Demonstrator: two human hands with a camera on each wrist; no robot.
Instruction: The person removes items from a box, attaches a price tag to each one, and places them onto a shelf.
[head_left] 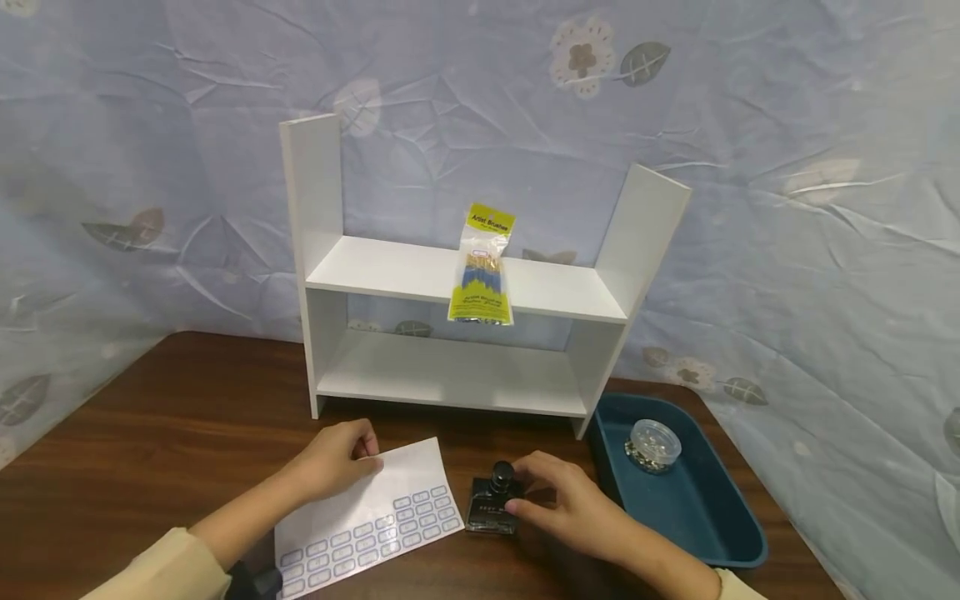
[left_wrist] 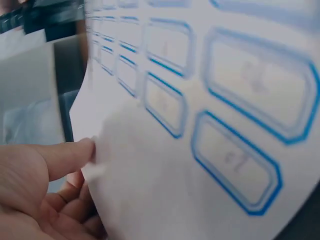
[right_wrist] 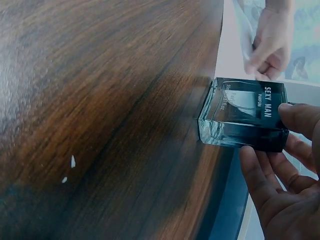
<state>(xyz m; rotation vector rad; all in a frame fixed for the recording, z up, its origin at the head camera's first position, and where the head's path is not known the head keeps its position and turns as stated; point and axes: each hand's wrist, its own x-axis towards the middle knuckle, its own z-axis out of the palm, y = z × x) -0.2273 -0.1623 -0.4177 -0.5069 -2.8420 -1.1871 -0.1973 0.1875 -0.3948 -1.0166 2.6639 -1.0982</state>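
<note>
My left hand (head_left: 337, 462) pinches a white sheet of sticker labels (head_left: 363, 529) between thumb and fingers near its upper edge. Rows of blue-bordered labels with faint handwriting (left_wrist: 252, 162) fill the lower part of the sheet, and part of the upper area is bare. My right hand (head_left: 566, 504) grips a dark glass perfume bottle (head_left: 487, 507) with a round black cap (head_left: 502, 475). In the right wrist view the bottle (right_wrist: 245, 115) reads "SEXY MAN", and its base is right at the wooden table, just right of the sheet.
A white two-tier shelf (head_left: 450, 371) stands at the back, with a packet of artist brushes (head_left: 483, 267) leaning over its upper board. On the right, a blue tray (head_left: 693, 512) contains a clear round tub (head_left: 652, 446) of small metallic pieces. Patterned cloth (head_left: 480, 100) hangs behind the brown table (head_left: 150, 425).
</note>
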